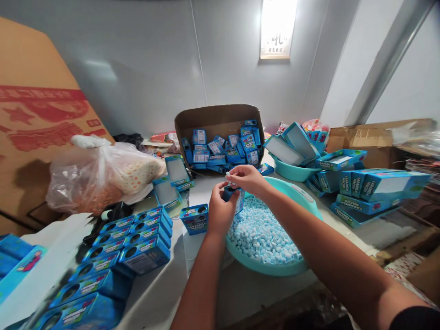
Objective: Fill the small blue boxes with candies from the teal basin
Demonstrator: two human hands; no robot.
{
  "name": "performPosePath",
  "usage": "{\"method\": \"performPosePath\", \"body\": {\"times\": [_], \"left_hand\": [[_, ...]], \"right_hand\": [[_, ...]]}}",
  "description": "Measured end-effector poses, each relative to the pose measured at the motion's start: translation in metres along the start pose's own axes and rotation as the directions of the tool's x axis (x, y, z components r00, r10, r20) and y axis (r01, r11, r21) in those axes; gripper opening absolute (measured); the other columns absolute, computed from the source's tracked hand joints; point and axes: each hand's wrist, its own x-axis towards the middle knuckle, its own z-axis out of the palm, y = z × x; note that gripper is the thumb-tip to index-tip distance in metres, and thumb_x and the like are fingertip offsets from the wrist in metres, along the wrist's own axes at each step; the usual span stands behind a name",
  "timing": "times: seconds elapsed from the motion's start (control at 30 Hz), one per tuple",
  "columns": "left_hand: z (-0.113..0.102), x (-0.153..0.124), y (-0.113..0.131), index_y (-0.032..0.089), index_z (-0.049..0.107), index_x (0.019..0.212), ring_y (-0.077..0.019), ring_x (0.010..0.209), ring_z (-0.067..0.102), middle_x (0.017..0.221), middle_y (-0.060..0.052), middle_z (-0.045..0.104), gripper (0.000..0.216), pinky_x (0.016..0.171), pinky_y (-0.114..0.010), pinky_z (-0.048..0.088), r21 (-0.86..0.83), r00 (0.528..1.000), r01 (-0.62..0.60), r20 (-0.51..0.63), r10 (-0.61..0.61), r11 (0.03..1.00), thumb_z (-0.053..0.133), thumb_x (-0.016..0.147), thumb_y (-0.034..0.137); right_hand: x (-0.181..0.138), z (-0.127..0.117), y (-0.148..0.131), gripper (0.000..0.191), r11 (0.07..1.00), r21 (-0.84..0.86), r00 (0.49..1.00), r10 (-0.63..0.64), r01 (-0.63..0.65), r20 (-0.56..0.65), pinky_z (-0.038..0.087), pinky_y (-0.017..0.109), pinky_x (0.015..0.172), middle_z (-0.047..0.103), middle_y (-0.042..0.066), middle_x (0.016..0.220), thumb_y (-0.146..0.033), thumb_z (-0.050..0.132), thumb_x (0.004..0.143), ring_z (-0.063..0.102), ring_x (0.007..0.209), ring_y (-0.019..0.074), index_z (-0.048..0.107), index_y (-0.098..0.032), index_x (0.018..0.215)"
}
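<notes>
My left hand (220, 211) is wrapped round a small blue candy box (237, 198), held upright over a teal basin (271, 268). My right hand (244, 178) pinches at the top of that same box with fingers closed. The basin is full of small pale blue and white candies (263, 236). One small blue box (195, 218) stands on the table just left of my left hand.
Rows of small blue boxes (130, 243) lie at the front left. A cardboard box (220, 120) with several blue boxes stands behind. Larger blue cartons (374, 188) pile up at right, some in a second teal basin (292, 172). A plastic bag (103, 172) lies left.
</notes>
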Motion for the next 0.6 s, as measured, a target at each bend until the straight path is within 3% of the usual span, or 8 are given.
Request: {"method": "performPosePath", "body": {"times": [0.27, 0.6], "left_hand": [[0.0000, -0.0016, 0.0019, 0.020, 0.059, 0.121, -0.0180, 0.086, 0.063, 0.093, -0.004, 0.066, 0.053, 0.082, -0.032, 0.050, 0.004, 1.000, -0.009, -0.001, 0.009, 1.000, 0.077, 0.075, 0.039], [-0.0014, -0.0034, 0.0057, 0.020, 0.055, 0.123, -0.0166, 0.081, 0.062, 0.093, -0.004, 0.065, 0.054, 0.074, -0.029, 0.047, 0.041, 1.000, -0.004, 0.006, 0.003, 0.999, 0.074, 0.077, 0.041]], "right_hand": [[-0.0003, 0.0008, 0.0030, 0.009, 0.996, -0.052, 0.997, -0.071, 0.072, 0.012, 0.050, 0.020, 0.055, 0.064, -0.002, 0.061, -0.018, 0.072, 0.079, 0.063, 0.057, 0.0099, 0.063, -0.015, 0.078], [-0.0025, 0.0022, -0.0001, 0.009, 0.988, -0.092, 0.992, -0.124, 0.125, 0.016, 0.047, 0.020, 0.054, 0.064, -0.002, 0.062, -0.022, 0.070, 0.077, 0.061, 0.058, 0.0104, 0.065, -0.015, 0.078]]}}
